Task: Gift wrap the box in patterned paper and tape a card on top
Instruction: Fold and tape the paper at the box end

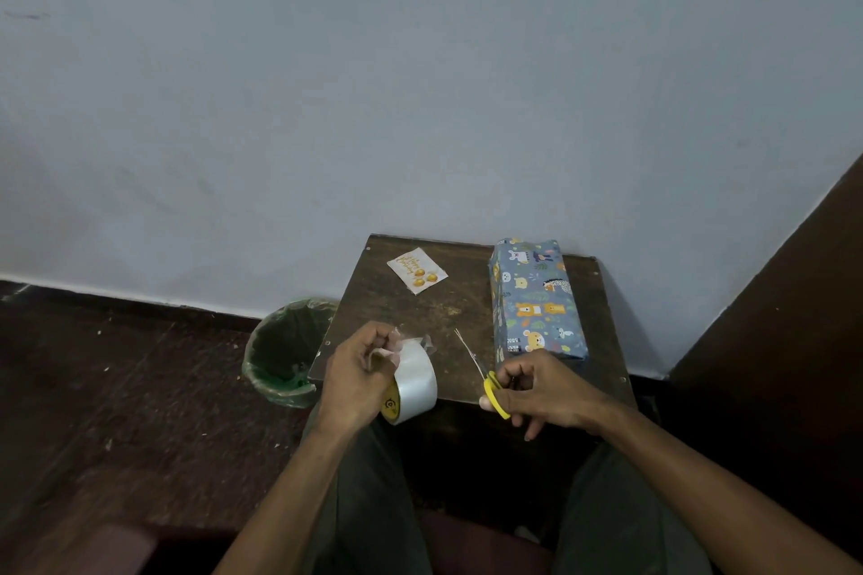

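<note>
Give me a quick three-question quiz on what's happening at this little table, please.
1. True or false: the wrapped box already has the card on top.
2. Which hand holds the scissors?
3. The tape roll is: A) on the table, B) in the left hand, C) in the bin.

Key: 1 false, the card lies apart on the table. 2 the right hand. 3 B.

Glossy clear tape roll (413,381), worn dark wood table (420,308), printed paper-wrapped box (537,299).
</note>
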